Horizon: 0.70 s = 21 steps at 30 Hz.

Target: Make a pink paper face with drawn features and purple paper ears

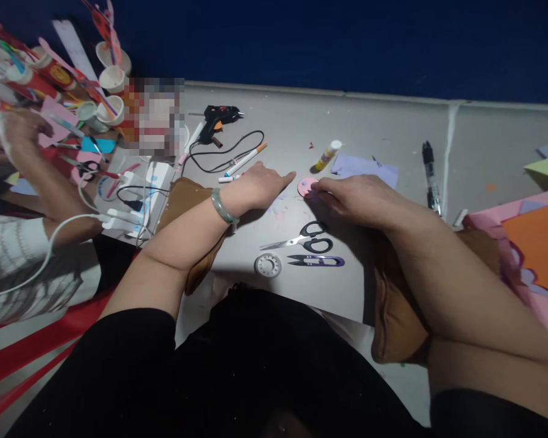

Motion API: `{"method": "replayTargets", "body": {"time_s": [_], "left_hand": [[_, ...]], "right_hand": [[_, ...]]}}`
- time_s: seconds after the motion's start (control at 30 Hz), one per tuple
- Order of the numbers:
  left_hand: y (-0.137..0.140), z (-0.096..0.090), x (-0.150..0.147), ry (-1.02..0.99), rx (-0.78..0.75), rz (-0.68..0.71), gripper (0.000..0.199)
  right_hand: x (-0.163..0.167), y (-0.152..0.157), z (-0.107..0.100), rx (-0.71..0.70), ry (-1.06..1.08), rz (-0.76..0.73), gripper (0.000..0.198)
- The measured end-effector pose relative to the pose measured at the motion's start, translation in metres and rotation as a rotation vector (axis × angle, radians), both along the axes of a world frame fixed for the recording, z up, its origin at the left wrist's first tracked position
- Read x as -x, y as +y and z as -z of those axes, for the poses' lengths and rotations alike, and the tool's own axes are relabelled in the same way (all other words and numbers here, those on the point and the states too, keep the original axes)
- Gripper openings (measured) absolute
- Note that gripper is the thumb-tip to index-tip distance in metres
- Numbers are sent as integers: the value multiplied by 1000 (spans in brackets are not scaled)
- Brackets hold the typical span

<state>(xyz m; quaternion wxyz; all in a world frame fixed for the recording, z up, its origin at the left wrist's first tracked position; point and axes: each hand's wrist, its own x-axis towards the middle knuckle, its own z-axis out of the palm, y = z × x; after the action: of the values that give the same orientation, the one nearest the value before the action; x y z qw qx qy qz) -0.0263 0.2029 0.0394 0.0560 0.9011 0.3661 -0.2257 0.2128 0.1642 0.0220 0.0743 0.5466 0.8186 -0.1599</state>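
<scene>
A small round pink paper disc [305,187] with darker marks on it is pinched between the thumb and fingers of my right hand [354,196], just above the table. My left hand [262,185] is to the left of the disc, its index finger stretched toward it but apart; nothing shows in that hand. Beyond the disc stands a yellow glue stick [329,155], with a lilac paper sheet [368,170] beside it. Nearer my body lie black-handled scissors [313,238], purple thread snips [322,261] and a round white dial-like piece [268,265].
A black glue gun [217,118] with its cord and a marker [246,159] lie at the back left. Farther left are decorated cups [112,109], a power strip [158,182] and a co-worker's arm [31,152]. Pens [430,176] and orange paper [539,243] are at the right.
</scene>
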Motion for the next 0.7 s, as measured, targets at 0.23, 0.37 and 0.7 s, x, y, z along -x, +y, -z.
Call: {"method": "replayTargets", "body": {"time_s": [0.23, 0.37, 0.7], "left_hand": [[1, -28, 10, 60, 82, 2, 37], [14, -16, 9, -321, 121, -91, 34], [22, 21, -15, -1042, 493, -415, 12]], "right_hand": [[-1, -4, -3, 51, 174, -56, 34], [-4, 3, 5, -10, 365, 56, 34], [-1, 18, 23, 144, 836, 279, 62]]}}
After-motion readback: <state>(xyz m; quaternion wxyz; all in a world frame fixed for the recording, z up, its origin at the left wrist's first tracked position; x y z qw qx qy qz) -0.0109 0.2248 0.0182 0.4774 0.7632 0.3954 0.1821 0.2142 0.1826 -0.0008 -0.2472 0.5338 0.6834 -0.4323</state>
